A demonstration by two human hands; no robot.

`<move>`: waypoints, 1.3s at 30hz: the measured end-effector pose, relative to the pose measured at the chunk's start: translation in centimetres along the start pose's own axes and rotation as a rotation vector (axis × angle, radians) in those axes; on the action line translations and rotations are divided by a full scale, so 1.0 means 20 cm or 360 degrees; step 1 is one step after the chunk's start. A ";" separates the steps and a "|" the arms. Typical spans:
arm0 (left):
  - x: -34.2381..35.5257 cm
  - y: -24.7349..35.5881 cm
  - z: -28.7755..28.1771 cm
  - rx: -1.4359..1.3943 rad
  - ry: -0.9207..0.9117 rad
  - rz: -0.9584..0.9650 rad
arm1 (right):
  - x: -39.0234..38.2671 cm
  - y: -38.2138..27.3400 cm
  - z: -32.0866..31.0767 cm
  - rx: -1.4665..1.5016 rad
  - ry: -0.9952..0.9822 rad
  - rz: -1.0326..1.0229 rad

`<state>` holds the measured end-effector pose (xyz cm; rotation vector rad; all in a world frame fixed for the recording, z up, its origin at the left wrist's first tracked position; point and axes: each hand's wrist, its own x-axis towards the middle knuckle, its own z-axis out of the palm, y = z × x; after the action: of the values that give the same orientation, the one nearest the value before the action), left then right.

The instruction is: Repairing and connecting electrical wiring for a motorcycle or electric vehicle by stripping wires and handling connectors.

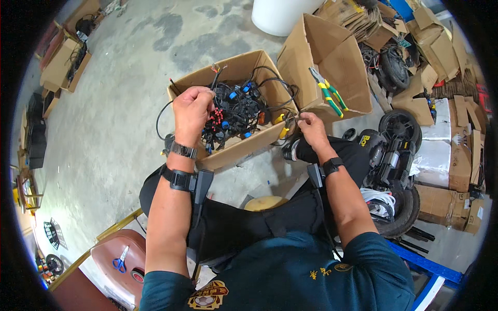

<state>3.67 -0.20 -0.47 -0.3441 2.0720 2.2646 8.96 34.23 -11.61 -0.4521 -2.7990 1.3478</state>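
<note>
My left hand (193, 113) is closed over the left part of an open cardboard box (238, 150). It grips a black cable (215, 79) whose end fans into bare coloured wires above the fingers. My right hand (313, 130) is pinched just outside the box's right side, with a dark strand of cable at its fingertips. The fingers partly cover that strand. Inside the box lies a tangle of black cables (238, 106) with blue connectors and a cluster of small red tips. Yellow-handled pliers (282, 124) hang at the box's right wall.
A second open carton (298, 67) stands at the right, with green-and-yellow pliers (328, 92) on its edge. Behind is a white bucket (282, 15). A black scooter (391, 155) lies to the right. Blue-handled scissors (120, 260) rest on a brown seat (106, 249) at lower left.
</note>
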 end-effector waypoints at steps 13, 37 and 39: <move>-0.10 -0.05 0.11 0.0599 -0.0184 0.0860 | -0.19 -0.93 -0.23 0.0031 -0.0018 -0.0929; -0.25 0.03 0.11 0.0919 -0.0439 0.1587 | -0.12 -1.12 -0.19 -0.0148 -0.1511 -0.0539; -0.26 0.04 0.11 0.0865 -0.0507 0.1573 | -0.12 -1.12 -0.22 -0.0184 -0.1539 -0.0600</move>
<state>8.28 2.50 1.43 1.2095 2.8532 1.6798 6.05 23.72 8.66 0.9555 -3.3606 1.5892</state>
